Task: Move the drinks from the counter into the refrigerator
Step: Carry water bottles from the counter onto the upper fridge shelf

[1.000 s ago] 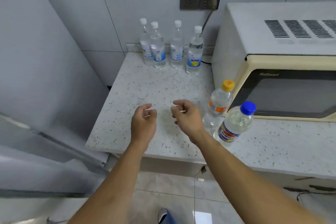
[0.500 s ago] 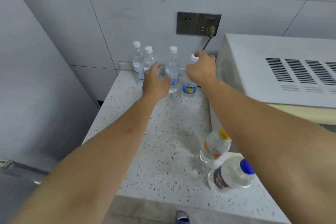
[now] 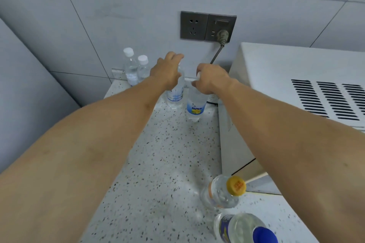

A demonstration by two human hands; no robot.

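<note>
Several clear water bottles stand at the back of the speckled counter (image 3: 162, 163). My left hand (image 3: 167, 72) wraps the neck of a bottle with a pale blue label (image 3: 175, 92). My right hand (image 3: 210, 81) grips the top of a bottle with a blue and yellow label (image 3: 195, 107); its cap is mostly hidden by my fingers. Two white-capped bottles (image 3: 136, 67) stand untouched to the left by the wall. Near me stand an orange-capped bottle (image 3: 225, 193) and a blue-capped bottle (image 3: 243, 229).
A cream microwave (image 3: 286, 92) fills the right side, close to the right-hand bottle. Its cord runs up to a grey wall socket (image 3: 207, 25). A grey refrigerator side (image 3: 23, 89) rises along the counter's left edge.
Both hands went from hovering near the counter's front edge to the back row. The left hand shifted right onto the third bottle; the right hand closed over the fourth bottle's top.
</note>
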